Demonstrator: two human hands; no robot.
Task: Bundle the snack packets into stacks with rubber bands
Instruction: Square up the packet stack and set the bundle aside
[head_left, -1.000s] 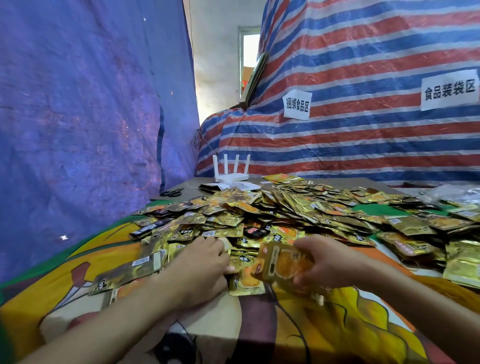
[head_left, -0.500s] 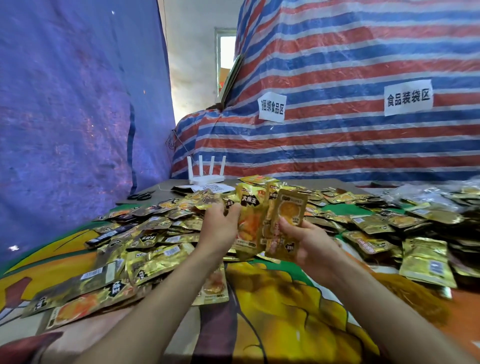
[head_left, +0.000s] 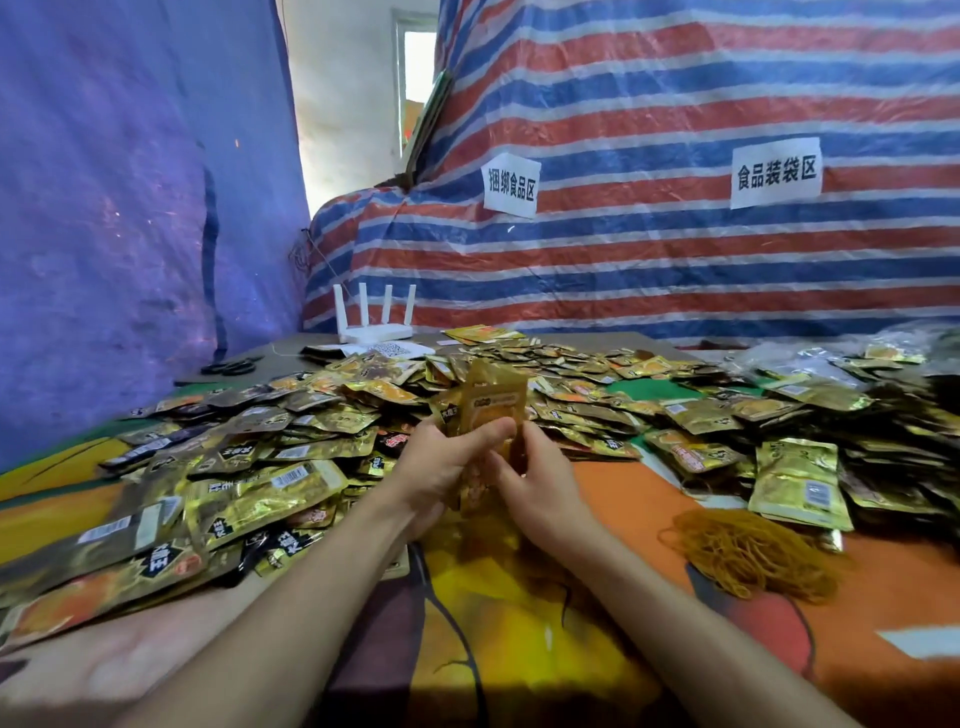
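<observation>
Head view: router (head_left: 375, 328), scissors (head_left: 231, 367) behind packet heap (head_left: 291, 457)

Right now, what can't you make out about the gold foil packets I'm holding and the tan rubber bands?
- Held gold foil snack packets: count hidden in the head view; the left hand and right hand cover the lower half.
- Their print: blurred.
- Tangled tan rubber bands: strands too fine to count.
- Any band on the stack: hidden by the hands.
</observation>
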